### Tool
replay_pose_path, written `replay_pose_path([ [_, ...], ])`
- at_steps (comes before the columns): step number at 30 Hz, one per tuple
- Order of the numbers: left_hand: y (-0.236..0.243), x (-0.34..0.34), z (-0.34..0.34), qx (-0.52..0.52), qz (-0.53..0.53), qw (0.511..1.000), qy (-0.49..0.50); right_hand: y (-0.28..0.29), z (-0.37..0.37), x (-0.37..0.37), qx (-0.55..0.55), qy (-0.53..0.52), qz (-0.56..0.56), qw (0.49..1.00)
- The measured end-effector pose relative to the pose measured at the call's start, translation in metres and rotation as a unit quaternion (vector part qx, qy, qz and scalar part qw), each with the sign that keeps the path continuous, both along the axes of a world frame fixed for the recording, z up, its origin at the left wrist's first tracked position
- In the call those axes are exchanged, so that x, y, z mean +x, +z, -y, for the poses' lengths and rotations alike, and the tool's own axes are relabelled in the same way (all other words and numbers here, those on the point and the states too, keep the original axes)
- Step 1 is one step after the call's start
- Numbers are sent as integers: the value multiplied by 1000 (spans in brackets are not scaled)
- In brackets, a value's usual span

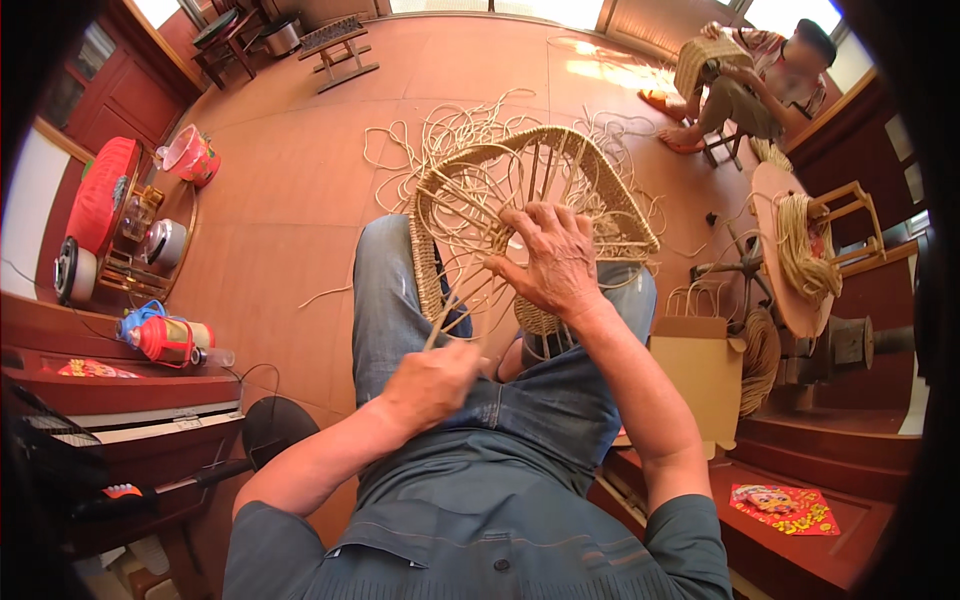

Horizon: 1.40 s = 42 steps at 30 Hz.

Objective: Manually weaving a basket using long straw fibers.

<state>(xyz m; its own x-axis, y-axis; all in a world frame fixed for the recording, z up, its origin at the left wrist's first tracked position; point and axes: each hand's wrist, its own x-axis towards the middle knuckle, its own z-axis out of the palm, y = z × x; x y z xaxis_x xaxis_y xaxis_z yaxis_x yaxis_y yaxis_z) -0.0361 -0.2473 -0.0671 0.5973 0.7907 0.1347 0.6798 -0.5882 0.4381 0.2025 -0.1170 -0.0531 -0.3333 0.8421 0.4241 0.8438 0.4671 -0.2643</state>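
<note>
A partly woven straw-coloured basket (427,262) rests across my knees, its braided wall curving round radiating cords. Over the middle of it, my right hand (552,258) is closed with thumb and bent fingers on the cords (482,215) where they gather. My left hand (428,385), slightly blurred, is a fist below the basket's near side. Stretched cord strands (445,318) run up from it toward the gathering point. Many loose cord ends (455,135) tangle beyond the far rim and trail onto the floor. What lies under my right palm is hidden.
A seated person (765,75) at the far right holds another woven basket (708,62). Cord coils (803,245) hang on a wooden stand beside me, near a cardboard box (690,375). At left are a red bucket (190,157) and flasks (165,338); a low bench (335,45) stands far off.
</note>
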Motion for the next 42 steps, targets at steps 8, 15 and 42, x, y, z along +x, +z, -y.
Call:
replay_pose_path([
  [8, 32, -122, 74, -319, 117, 853, 397, 0, -1, 2, 5, -13, -16, 1000],
  [15, -126, -314, 243, -558, 329, 404, 645, -4, -4, -1, 22, 12, -51, 998],
  [42, 15, -15, -8, 52, 94, 971, 214, 1, -1, 10, 70, 34, 20, 997],
])
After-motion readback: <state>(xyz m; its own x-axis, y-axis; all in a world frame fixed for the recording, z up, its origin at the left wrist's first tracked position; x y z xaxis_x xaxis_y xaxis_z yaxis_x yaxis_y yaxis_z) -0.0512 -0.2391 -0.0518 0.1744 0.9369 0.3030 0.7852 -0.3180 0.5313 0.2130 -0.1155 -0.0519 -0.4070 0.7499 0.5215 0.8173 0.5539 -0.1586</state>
